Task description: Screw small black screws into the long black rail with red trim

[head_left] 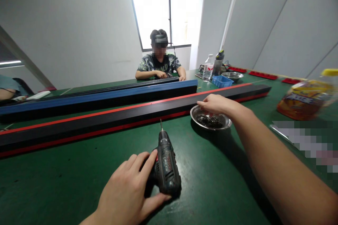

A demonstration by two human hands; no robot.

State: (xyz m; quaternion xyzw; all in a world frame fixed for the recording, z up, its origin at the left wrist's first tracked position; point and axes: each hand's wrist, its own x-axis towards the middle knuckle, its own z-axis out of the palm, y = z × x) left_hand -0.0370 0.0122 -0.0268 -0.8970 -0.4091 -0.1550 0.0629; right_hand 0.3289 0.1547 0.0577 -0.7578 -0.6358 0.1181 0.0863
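Note:
My left hand (129,188) is wrapped round the grip of a black and red cordless drill (166,160) that rests on the green table (79,175), its bit pointing away from me toward a long black rail with red edges (113,117). My right hand (215,104) reaches over a round metal bowl (210,117) holding small dark screws (210,121). Its fingers are bunched together at the bowl's far rim; whatever they pinch is hidden.
A second rail with a blue top (100,96) lies behind the first. A person (160,65) sits across the table. Two bottles (213,65), a blue tray (222,81) and another metal bowl (232,75) stand at the far right. An orange drink bottle (306,98) lies at right.

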